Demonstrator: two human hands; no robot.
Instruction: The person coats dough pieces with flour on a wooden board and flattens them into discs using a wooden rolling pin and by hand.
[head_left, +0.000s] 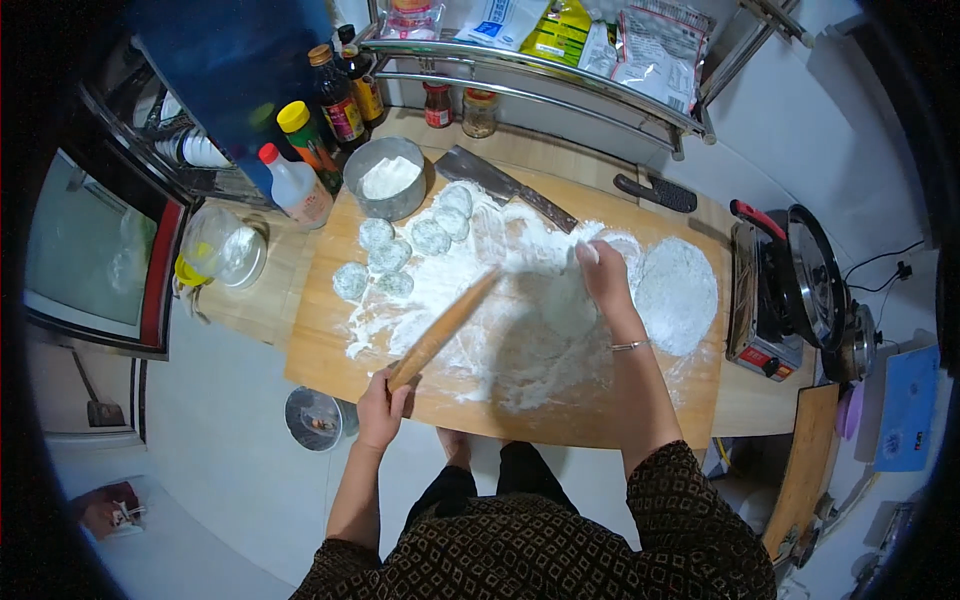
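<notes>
My left hand (381, 409) grips the near end of a wooden rolling pin (446, 326), which slants up over the floured wooden board (315, 330). The fingers of my right hand (604, 274) are curled over the right part of the board. Something white shows at those fingertips; whether it is flour or a dough edge I cannot tell. Just left of that hand, a thin flour-dusted dough round (571, 307) appears to lie flat, partly in shadow. A larger rolled dough sheet (677, 296) rests at the board's right side. Several green-flecked dough pieces (390, 256) sit at the left.
A metal pot of flour (386, 191) and a cleaver (510, 187) lie along the board's back edge. Bottles (296, 184) stand behind at left. To the right is a portable gas stove (761, 307) with a pan (814, 277). A metal rack (540, 60) hangs above.
</notes>
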